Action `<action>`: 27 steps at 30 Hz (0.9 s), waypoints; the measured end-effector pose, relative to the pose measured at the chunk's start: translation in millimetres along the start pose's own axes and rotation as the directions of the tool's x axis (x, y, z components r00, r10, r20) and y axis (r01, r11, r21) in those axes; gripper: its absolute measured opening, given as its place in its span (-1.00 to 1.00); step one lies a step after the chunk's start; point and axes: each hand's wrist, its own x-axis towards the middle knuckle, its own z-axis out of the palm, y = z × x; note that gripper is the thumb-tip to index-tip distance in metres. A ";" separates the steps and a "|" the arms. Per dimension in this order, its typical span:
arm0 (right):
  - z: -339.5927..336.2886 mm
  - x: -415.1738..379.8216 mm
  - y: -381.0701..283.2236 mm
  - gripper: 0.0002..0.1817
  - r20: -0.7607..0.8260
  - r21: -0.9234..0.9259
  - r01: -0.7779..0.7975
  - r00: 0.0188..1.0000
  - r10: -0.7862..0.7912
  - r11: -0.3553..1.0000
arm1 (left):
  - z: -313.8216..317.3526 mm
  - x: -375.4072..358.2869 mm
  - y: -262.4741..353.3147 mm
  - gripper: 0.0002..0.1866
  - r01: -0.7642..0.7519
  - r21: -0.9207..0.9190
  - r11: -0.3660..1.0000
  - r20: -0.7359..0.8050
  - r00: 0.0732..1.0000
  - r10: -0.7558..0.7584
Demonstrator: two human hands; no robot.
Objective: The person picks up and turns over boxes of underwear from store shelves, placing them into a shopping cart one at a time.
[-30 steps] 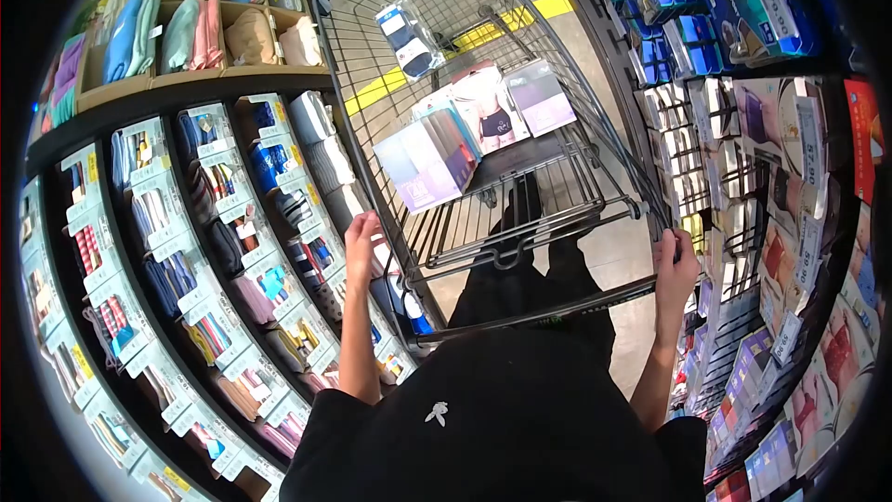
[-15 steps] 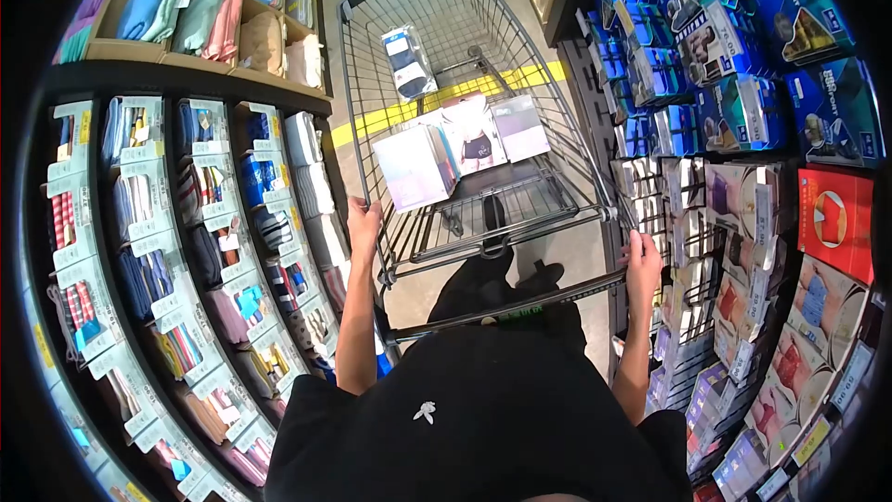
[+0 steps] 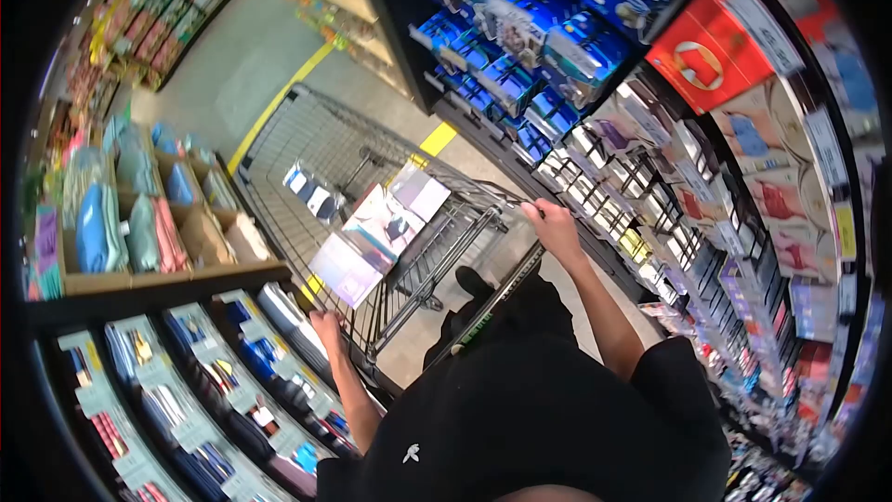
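Observation:
A black wire shopping cart [image 3: 269,158] stands in front of me, angled to the upper left. My left hand [image 3: 328,330] is closed on the cart's left side rail, close to the shelf of folded cloth. Across the cart, my right hand [image 3: 552,226] grips the right side rail near the handle bar [image 3: 502,302]. Inside the cart lie a pale box [image 3: 346,268], a box with a picture of underwear [image 3: 388,221], a light purple box [image 3: 420,190] and a clear-wrapped dark and white pack [image 3: 311,193].
Racks of blue packs [image 3: 567,56] and red packs [image 3: 711,45] rise on the right. Folded cloth fills bins [image 3: 139,274] and a shelf [image 3: 186,390] on the left. A yellow floor line [image 3: 279,102] crosses the aisle beyond the cart.
The view has turned, so the cart now points to the upper left and the aisle beyond it shows. Both hands remain on the cart.

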 end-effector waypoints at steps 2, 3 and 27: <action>14.6 1.0 5.1 -0.58 -0.135 -0.014 0.083 0.987 -0.084 0.996 | -4.3 16.4 -9.5 -0.81 -0.048 -0.029 0.998 0.025 0.998 0.049; 19.9 3.6 4.1 -0.53 -0.232 -0.055 0.169 0.956 -0.178 0.984 | -4.1 21.3 -7.1 -0.81 -0.043 -0.034 0.999 0.031 0.999 0.044; -50.1 81.1 199.2 -0.56 -0.579 0.451 -0.130 0.710 0.401 0.883 | 148.0 -161.2 167.3 -0.52 -0.770 -0.176 0.613 0.671 0.363 0.647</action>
